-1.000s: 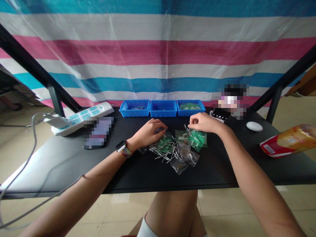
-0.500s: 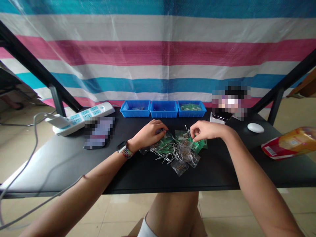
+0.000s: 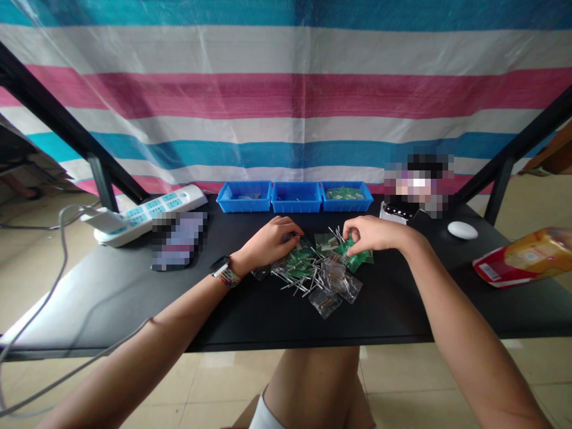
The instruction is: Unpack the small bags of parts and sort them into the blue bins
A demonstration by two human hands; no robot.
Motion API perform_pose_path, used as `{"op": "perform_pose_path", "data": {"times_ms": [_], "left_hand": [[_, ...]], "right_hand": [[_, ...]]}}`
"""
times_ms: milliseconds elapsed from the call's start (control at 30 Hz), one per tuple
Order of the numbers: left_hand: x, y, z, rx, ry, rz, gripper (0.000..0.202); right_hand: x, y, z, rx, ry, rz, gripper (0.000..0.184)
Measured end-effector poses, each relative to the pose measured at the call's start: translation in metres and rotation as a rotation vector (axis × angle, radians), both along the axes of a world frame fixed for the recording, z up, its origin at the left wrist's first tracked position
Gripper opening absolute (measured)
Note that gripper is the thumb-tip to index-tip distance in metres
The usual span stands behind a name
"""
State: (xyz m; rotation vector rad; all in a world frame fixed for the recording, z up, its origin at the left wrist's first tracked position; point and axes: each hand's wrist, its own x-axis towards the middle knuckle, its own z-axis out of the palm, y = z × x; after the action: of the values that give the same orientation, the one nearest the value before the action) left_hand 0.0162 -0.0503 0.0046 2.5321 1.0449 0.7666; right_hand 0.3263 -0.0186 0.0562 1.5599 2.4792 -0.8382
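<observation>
A heap of small clear bags (image 3: 333, 289), green circuit boards (image 3: 300, 260) and thin metal pins (image 3: 298, 281) lies in the middle of the black table (image 3: 134, 286). My left hand (image 3: 270, 238) rests curled on the heap's left side, fingers bent over a bag. At the heap's right side, my right hand (image 3: 373, 233) pinches a green board (image 3: 357, 255) with pins sticking up beside its fingers.
Three blue bins (image 3: 295, 197) stand in a row at the table's back edge. A white power strip (image 3: 147, 211) lies back left, a white mouse (image 3: 462, 230) and an orange-red packet (image 3: 522, 257) to the right. Black frame legs flank the table.
My right hand has dropped from just above the heap onto the green boards and closed on one. The left hand has barely moved.
</observation>
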Motion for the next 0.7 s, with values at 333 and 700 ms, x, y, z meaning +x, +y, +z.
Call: {"op": "perform_pose_path", "data": {"times_ms": [333, 700], "left_hand": [[0.001, 0.000, 0.001, -0.014, -0.034, 0.029, 0.022], [0.000, -0.002, 0.001, -0.030, -0.128, 0.063, 0.038]], "right_hand": [[-0.014, 0.007, -0.022, -0.146, 0.353, 0.147, 0.042], [-0.018, 0.000, -0.014, -0.322, 0.787, 0.029, 0.043]]}}
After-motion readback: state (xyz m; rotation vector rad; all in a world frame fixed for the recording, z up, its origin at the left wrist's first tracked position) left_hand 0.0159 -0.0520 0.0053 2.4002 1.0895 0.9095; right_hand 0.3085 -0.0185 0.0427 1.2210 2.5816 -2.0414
